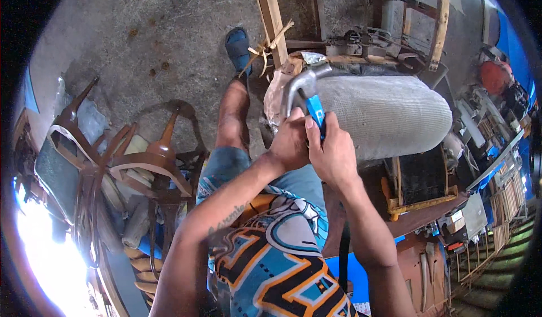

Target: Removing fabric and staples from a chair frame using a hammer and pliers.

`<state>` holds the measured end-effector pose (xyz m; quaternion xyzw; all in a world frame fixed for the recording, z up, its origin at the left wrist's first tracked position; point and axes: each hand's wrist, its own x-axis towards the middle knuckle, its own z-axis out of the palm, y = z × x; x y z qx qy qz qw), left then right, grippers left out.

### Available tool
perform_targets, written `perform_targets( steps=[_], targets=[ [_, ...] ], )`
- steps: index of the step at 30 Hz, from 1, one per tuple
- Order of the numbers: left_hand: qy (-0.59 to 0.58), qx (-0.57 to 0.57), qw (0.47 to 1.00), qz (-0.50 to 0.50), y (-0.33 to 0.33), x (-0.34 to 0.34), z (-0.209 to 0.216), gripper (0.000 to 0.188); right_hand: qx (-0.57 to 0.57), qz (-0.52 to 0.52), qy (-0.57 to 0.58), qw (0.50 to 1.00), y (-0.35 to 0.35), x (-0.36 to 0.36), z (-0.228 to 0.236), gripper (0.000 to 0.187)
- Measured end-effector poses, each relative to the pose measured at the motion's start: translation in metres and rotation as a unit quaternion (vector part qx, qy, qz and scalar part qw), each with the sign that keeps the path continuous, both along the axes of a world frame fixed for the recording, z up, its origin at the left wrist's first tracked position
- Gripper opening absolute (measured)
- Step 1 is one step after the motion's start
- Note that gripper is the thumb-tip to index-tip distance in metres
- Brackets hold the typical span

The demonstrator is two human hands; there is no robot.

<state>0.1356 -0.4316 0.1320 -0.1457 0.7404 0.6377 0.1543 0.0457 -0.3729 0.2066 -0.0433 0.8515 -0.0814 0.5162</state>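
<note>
My right hand is closed round the blue handle of a claw hammer. The metal head is turned away from me, its claw curving down on the left, close above my left hand. That left hand is closed and right beside my right one; what its fingers hold, if anything, is hidden. Just beyond and to the right lies a thick padded piece covered in grey ribbed fabric. Loose pale cloth bunches at its left end, partly behind the hammer head.
Wooden chair frames crowd the left side. A wooden post with splintered strips rises beyond the padded piece. Timber frames stand at the far right. A small black-webbed wooden frame sits right of my forearm, near tools and clutter.
</note>
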Motion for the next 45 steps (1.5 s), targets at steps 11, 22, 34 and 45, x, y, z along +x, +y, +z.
perform_targets(
  steps=[11, 22, 34, 45],
  targets=[
    [0.024, -0.154, 0.941, -0.301, 0.08, 0.11, -0.014, 0.024, -0.021, -0.056, -0.021, 0.998, 0.151, 0.154, -0.03, 0.028],
    [-0.247, -0.092, 0.964, 0.041, -0.048, 0.014, 0.061, 0.044, -0.089, -0.285, 0.071, 0.952, 0.146, 0.069, 0.006, 0.018],
    [-0.328, 0.08, 0.941, -0.031, -0.035, 0.074, -0.014, 0.035, -0.074, -0.204, 0.024, 0.976, 0.137, 0.076, -0.009, 0.026],
    [-0.275, 0.026, 0.959, 0.061, -0.044, 0.08, 0.018, 0.031, -0.113, -0.279, -0.073, 0.951, 0.097, 0.044, -0.003, 0.024]
  ],
)
